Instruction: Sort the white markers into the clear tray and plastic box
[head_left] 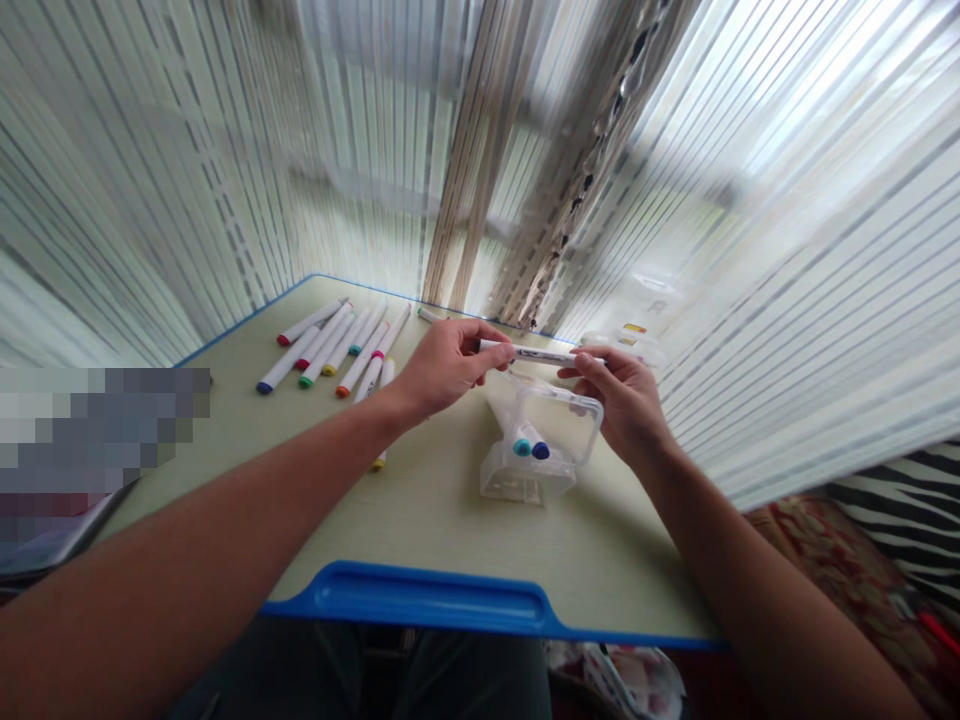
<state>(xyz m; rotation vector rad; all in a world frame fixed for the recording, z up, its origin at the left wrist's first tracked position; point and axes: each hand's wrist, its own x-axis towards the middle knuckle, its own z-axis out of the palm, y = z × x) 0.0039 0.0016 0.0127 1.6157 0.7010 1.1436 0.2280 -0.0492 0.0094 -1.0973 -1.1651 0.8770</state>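
Note:
A white marker (545, 356) lies level between my two hands, above the far part of the table. My left hand (457, 360) pinches its left end, where a dark tip shows, and my right hand (619, 390) holds the right end with thumb and fingers. Just below them a clear plastic case (517, 482) stands on the table with its lid (589, 425) raised. Inside the case lie a teal-ended marker (522, 447) and a blue-ended marker (540, 450).
Several white markers with coloured ends (322, 350) lie spread at the left back of the table (420, 520). The table has a blue edge with a tray (427, 598) at the front. Striped curtains (360, 150) hang behind. A clear container (645, 310) stands at the back right.

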